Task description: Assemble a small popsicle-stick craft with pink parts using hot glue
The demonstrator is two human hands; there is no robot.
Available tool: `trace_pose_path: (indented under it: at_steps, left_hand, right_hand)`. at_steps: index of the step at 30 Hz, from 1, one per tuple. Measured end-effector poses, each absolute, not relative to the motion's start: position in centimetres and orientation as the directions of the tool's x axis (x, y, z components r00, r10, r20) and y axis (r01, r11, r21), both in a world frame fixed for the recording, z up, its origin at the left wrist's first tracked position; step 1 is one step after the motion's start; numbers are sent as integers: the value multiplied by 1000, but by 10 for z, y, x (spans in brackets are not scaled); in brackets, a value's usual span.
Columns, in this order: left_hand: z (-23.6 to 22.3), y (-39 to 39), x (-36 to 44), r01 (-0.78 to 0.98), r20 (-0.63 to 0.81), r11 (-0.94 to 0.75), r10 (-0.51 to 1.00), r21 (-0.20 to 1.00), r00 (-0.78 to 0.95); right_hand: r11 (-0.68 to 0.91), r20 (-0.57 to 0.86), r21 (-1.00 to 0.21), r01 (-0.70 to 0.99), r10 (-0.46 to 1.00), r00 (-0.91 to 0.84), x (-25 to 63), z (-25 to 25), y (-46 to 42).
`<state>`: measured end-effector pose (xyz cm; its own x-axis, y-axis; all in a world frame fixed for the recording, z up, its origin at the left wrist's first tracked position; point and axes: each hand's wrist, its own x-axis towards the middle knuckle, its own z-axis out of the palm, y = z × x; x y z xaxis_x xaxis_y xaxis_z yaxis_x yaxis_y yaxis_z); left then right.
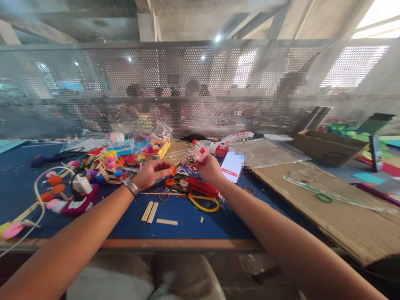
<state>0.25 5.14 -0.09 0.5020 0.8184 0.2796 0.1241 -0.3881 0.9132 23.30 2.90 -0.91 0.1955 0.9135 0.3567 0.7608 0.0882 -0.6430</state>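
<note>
My left hand [151,173], with a watch on the wrist, pinches a small orange piece [172,170] between thumb and fingertips. Close by on the right, my right hand [210,168] is closed on a pink object [202,154] whose kind I cannot make out. The hands are apart, above a clutter of small craft bits. Below them lie a red item [204,187] and a yellow loop [204,204]. Nearer the table's front edge are several wooden craft sticks [150,211] side by side, with a single stick [167,221] beside them.
A lit phone [233,166] lies right of my right hand. At left stand a purple power strip [81,202] with a white plug and a stick structure [109,166] with pompoms. Cardboard [325,200] and an open box [331,146] occupy the right. Perforated metal screens the back.
</note>
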Motion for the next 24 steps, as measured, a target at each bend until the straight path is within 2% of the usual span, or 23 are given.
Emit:
trace_pose_path:
  at_steps: [24]
  left_hand:
    - [0,52,3,67,276,-360,810,931,518]
  right_hand:
    - [62,348,-640,766,912,218,235,-9,30]
